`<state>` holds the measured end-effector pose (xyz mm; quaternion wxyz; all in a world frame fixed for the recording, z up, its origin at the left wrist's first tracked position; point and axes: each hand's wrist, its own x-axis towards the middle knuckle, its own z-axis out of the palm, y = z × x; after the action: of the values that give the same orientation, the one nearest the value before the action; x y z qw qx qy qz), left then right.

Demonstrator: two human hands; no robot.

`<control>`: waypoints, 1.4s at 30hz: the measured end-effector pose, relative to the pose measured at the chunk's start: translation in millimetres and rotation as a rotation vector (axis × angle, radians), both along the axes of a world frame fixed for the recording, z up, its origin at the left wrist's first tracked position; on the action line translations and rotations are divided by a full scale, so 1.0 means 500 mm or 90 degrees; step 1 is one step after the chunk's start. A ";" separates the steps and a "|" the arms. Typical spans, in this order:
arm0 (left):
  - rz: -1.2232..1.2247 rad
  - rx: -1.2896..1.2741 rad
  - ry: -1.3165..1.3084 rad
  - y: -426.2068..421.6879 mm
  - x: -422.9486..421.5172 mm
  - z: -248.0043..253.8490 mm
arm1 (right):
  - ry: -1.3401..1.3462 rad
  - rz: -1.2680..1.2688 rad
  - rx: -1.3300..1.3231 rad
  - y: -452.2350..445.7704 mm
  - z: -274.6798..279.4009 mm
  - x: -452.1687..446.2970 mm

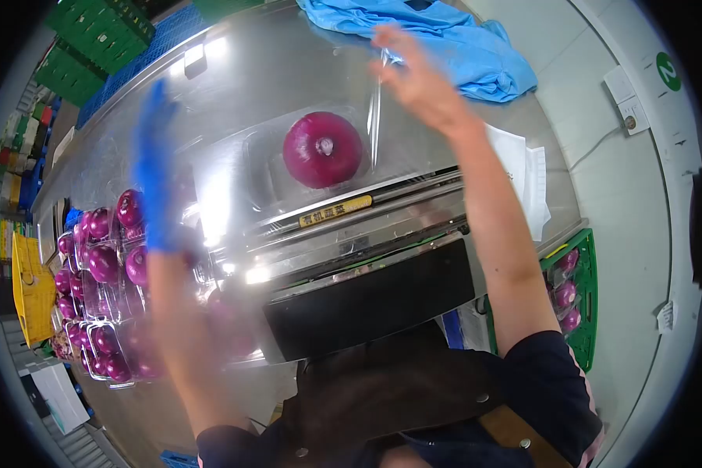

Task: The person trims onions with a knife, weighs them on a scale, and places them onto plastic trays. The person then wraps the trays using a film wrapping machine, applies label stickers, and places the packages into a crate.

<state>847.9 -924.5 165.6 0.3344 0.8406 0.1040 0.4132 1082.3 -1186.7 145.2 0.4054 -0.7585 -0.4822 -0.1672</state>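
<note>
A large purple-red onion (323,150) sits in a clear plastic tray (267,165) on the metal table, with shiny clear film around it. My left hand (156,156), in a blue glove, is raised left of the onion and smeared by motion; its grip is unclear. Above and right of the onion is my right hand (417,78), bare and slightly blurred, with fingers apart. A bright edge of film (376,117) runs down close to its fingertips; whether they touch it is unclear.
Several packed onions (103,264) crowd the table's left side. A wrapping machine (374,300) stands at the near edge. Blue cloth (476,58) lies at the back right. Green crates (101,43) are back left; another green crate (589,300) with onions is at right.
</note>
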 end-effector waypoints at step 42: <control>-0.104 -0.601 0.782 -0.519 -0.563 -0.556 | 0.841 0.185 -0.025 -0.403 -0.408 -0.651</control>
<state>566.3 -1184.0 -112.6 0.5689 0.6922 0.3734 -0.2406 756.6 -1388.1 -58.6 0.6196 -0.6359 -0.2331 0.3969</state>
